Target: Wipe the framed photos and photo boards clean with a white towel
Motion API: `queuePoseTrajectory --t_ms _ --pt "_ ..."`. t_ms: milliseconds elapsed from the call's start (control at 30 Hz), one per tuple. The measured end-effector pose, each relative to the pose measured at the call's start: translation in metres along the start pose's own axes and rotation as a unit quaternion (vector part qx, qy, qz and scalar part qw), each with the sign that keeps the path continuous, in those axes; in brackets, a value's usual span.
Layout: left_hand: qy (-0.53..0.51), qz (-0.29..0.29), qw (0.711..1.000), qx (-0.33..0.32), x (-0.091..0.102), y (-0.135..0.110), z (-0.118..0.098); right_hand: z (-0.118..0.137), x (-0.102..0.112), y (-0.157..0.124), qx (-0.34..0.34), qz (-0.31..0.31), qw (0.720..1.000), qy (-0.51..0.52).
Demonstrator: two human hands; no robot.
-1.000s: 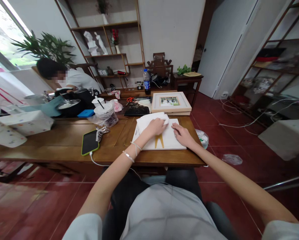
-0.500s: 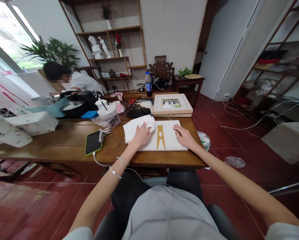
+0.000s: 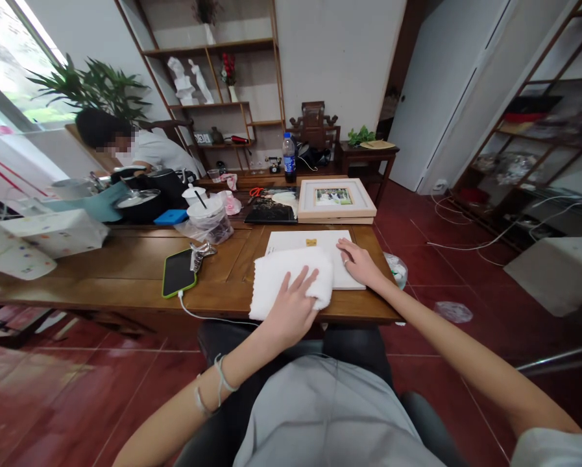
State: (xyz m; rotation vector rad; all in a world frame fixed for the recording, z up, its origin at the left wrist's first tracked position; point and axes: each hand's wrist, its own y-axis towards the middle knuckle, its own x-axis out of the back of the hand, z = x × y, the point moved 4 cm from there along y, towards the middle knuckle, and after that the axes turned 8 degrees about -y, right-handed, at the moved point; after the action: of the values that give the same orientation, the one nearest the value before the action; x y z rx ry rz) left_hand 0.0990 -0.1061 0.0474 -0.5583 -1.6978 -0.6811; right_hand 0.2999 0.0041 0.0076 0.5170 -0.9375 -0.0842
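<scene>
A folded white cloth lies over the lower left part of a white board at the table's front edge. My left hand is on top of the cloth, its fingers spread and gripping it near the right end. Just above the cloth shows the top of a flat gold figure on the board; the cloth hides the rest. On the board's right side rests my right hand, fingers loosely extended, steadying the board and holding nothing else.
A phone with a charging cable lies left on the wooden table. Behind the board are a framed photo, a bottle and a bagged cup. Another person leans at the far left, near pots.
My left hand has dragged the cloth right and toward me, over the gold figure's lower part. My right hand has stayed on the board's right side.
</scene>
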Motion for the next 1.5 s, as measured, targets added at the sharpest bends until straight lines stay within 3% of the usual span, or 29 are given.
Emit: queuePoseTrajectory --t_ms 133,367,467,633,867,1000,1167,1400,1500 --pt "-0.008 -0.025 0.999 0.021 0.002 0.021 0.027 0.000 0.000 0.000 0.003 -0.005 1.000 -0.005" --pt "0.034 -0.061 0.993 0.100 0.002 0.079 0.102 0.002 0.002 0.000 0.002 0.006 1.000 -0.018" --pt "0.035 -0.057 0.992 0.109 0.002 0.088 0.119 0.003 0.003 0.000 0.001 0.009 1.000 -0.025" --pt "0.036 -0.041 0.994 0.099 0.004 0.070 0.107 0.003 0.002 0.000 -0.006 0.014 1.000 -0.025" --pt "0.000 0.030 0.998 0.055 0.018 -0.005 0.045 0.003 0.002 0.000 -0.003 0.007 1.000 -0.025" --pt "-0.025 0.063 0.997 0.042 0.025 -0.032 0.028 0.003 0.002 0.000 -0.002 0.007 1.000 -0.021" --pt "-0.022 0.033 0.999 0.032 0.020 -0.018 0.051 0.001 0.000 0.001 0.008 0.001 1.000 -0.024" --pt "0.013 -0.037 0.997 0.068 0.006 0.048 0.123 -0.001 0.000 0.000 0.010 -0.003 1.000 -0.024" --pt "0.020 -0.049 0.995 0.089 0.004 0.066 0.140 0.000 0.000 0.000 0.008 0.000 1.000 -0.026"
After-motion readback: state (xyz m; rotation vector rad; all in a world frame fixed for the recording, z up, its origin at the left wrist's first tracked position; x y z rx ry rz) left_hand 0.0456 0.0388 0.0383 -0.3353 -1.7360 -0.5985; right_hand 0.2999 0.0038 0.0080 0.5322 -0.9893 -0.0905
